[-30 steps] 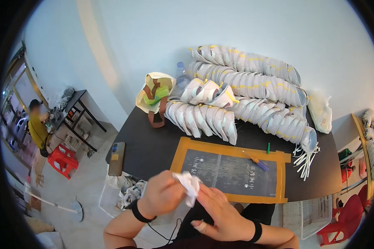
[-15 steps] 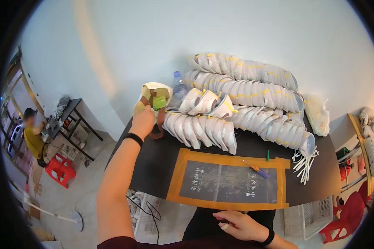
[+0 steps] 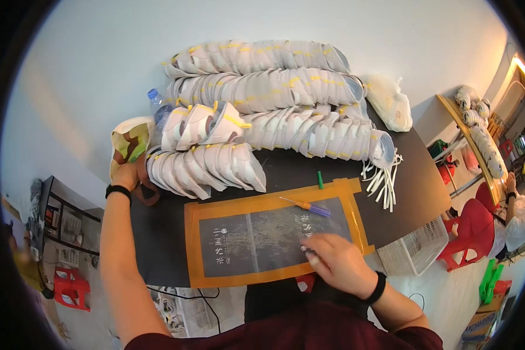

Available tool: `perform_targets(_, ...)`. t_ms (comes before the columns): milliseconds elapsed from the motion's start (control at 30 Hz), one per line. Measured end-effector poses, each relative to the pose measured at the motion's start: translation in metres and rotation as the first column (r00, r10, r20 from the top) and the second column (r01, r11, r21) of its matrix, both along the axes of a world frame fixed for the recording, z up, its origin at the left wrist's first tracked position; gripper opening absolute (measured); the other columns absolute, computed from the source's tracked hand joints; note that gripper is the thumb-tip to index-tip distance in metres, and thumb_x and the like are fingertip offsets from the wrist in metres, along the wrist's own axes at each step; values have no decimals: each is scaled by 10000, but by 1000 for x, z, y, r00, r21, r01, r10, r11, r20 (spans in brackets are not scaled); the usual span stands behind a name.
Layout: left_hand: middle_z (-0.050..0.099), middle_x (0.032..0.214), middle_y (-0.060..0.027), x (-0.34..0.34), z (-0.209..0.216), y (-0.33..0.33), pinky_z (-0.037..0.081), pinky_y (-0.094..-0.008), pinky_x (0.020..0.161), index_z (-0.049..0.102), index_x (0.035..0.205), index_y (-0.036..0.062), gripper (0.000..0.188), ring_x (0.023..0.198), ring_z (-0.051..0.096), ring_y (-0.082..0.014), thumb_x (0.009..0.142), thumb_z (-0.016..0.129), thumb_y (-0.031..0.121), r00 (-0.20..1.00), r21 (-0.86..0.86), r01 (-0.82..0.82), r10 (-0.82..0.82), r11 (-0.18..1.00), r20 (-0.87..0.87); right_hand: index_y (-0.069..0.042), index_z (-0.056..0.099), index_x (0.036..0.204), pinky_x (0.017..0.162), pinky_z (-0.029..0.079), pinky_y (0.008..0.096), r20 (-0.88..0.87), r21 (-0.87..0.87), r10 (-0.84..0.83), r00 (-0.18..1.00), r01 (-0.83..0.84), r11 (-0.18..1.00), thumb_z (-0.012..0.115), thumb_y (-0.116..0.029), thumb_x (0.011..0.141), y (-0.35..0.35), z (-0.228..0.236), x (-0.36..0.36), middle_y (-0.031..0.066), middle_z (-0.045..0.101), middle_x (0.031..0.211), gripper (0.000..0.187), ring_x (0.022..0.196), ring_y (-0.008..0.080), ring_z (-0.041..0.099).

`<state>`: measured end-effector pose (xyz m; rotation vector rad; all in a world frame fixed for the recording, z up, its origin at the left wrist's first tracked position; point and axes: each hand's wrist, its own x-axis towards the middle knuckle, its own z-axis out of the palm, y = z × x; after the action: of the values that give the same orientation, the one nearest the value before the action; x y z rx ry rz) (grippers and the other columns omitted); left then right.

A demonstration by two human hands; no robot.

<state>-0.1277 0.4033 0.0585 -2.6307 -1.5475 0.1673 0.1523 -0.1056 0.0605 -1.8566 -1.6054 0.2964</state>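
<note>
My left hand (image 3: 126, 176) is closed at the near edge of a cream tote bag (image 3: 118, 132) with brown straps and something green inside. Its fingertips are partly hidden. Over the right part of a dark sheet (image 3: 274, 236) edged with orange tape hovers my right hand (image 3: 339, 263), fingers curled toward the thumb. Whatever may be between them is too small to make out. An awl (image 3: 310, 207) with an orange and purple handle lies on the sheet, its tip toward the left. Beyond the tape lies a small green cap (image 3: 320, 179).
Long rows of nested pale shoe uppers (image 3: 262, 92) fill the back of the black table (image 3: 411, 192). A water bottle (image 3: 155, 100), white laces (image 3: 385, 181) and a plastic bag (image 3: 391, 105) sit around them. White crates and red stools (image 3: 71, 287) stand below; another person is at far right.
The view has swung right, so the table sits further left. My right hand has risen from beside my lap to over the dark sheet. The left hand stays at the tote bag.
</note>
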Motion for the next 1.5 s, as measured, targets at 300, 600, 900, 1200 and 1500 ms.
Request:
perform_targets(300,622,836,-112,48,56,-155,516,-430,717,612,812,59,64,834,635,-325,758,647,66,893,451,427,-445,784,-73,-21,525,1275,885,495,418,383,-29,-126,915,148,989,614,-83,823,38,-44,37,146,590,1084,465,1014,331,588)
perform_targets(600,581,899,-50,183,34,-266,420,-480,935,644,879,101,103,989,561,-244,794,586,115,325,461,854,-940,243,-106,-27,590,1072,747,518,415,284,19,-166,944,167,986,574,-87,857,30,-54,39,143,602,983,224,892,315,613)
perform_targets(900,607,810,-25,201,35,-253,423,-458,940,636,885,128,99,865,607,-236,798,667,166,429,404,828,-903,388,-10,-43,499,1063,858,508,327,-937,135,91,338,106,985,570,4,879,-72,-44,45,53,561,988,203,965,188,630)
perform_targets(1200,610,1092,-10,145,40,-351,488,-334,862,549,1174,105,211,978,596,-156,991,584,204,131,-401,825,557,397,820,-45,477,1199,893,495,319,-899,163,75,432,171,972,498,78,857,-68,-23,29,61,543,1020,364,971,179,613)
perform_targets(1500,606,1160,-66,112,-47,-356,504,-367,940,506,1197,65,247,1071,607,-188,951,516,52,-20,-526,771,839,359,543,-55,507,1279,687,437,246,-793,42,-50,608,137,990,505,-152,993,-47,-21,9,-12,503,818,301,746,87,509)
